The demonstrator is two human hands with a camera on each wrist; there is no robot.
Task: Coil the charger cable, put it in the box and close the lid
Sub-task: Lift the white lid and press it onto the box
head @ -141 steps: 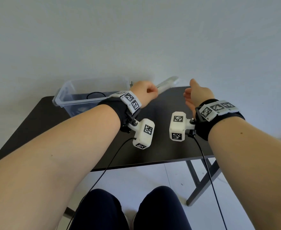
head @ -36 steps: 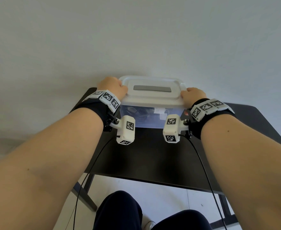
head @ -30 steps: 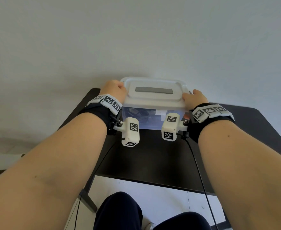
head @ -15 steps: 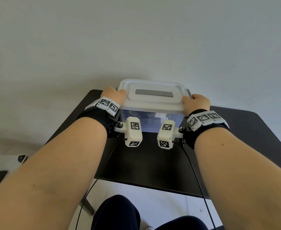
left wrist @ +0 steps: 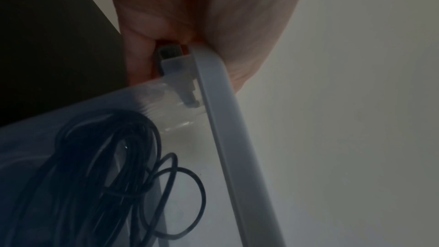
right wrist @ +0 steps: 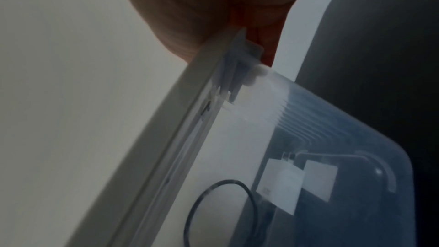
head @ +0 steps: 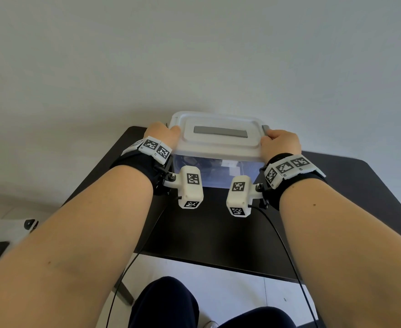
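Lid (head: 218, 138) seated flat on the clear box (head: 213, 172), upper centre of the head view, at the far edge of the dark tabletop (head: 218, 233). Left hand (head: 162, 134) curled round the lid's left end, right hand (head: 280, 144) curled round its right end, thumbs on top, fingers tucked below the rim. From the left wrist, fingers (left wrist: 140, 59) wrapped under a grey latch (left wrist: 170, 55) at the rim; from the right wrist, fingers pressed against the matching clip (right wrist: 249, 57). Whether either latch has clicked home: cannot tell.

Charger cable (left wrist: 106, 166) coiled inside, seen as black loops through the wall, lower left of the left wrist view; white plug block (right wrist: 280, 187) lying near the box floor, lower right of the right wrist view, with one loop of cable beside it.

Against the oldest frame: box then open at the left of the tabletop with the lid held loose in the air; now covered and centred. Against the frames of about a second ago: lid already on, hands at the same two ends but slid slightly nearer and lower on the rim, left thumb now over the corner. Reads as coiling and stowing done, closing in its last stage, only the securing of both end latches left.
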